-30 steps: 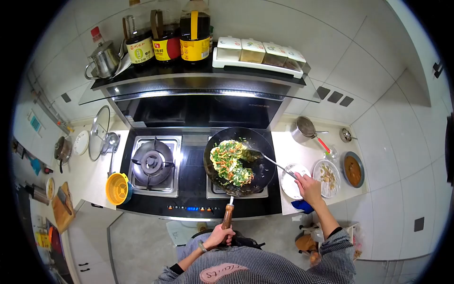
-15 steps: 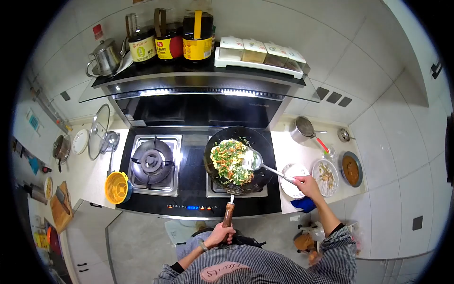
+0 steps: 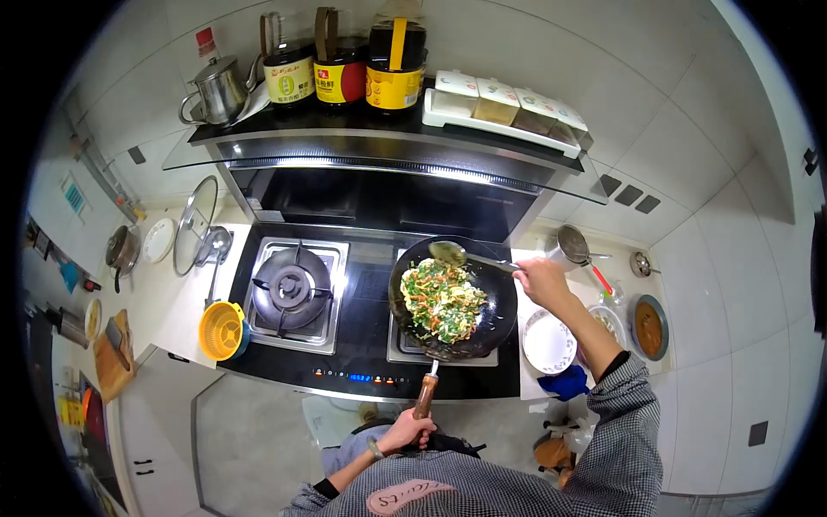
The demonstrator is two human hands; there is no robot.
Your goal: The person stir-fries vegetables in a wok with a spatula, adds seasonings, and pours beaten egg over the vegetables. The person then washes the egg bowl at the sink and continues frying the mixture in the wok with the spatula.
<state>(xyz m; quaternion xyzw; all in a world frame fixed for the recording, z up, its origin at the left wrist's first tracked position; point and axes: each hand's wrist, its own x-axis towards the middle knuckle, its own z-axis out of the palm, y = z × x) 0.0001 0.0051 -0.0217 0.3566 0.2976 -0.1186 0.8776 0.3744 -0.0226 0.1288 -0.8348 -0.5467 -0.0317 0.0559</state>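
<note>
A black wok sits on the right burner, holding a mix of green, orange and pale yellow food. My left hand is wrapped round the wok's brown wooden handle at the front. Over the right side of the wok, my right hand grips the metal handle of a spatula. The spatula's head is at the far edge of the food. Close below my right forearm are a white plate and a blue cloth.
The left burner carries no pan. Beside it are a yellow basket, a glass lid and a ladle. A small pot and a bowl of brown sauce stand right. Bottles line the shelf.
My right hand has moved up and away from me, carrying the spatula head from the food's right side to its far edge. The whole view has shifted slightly.
</note>
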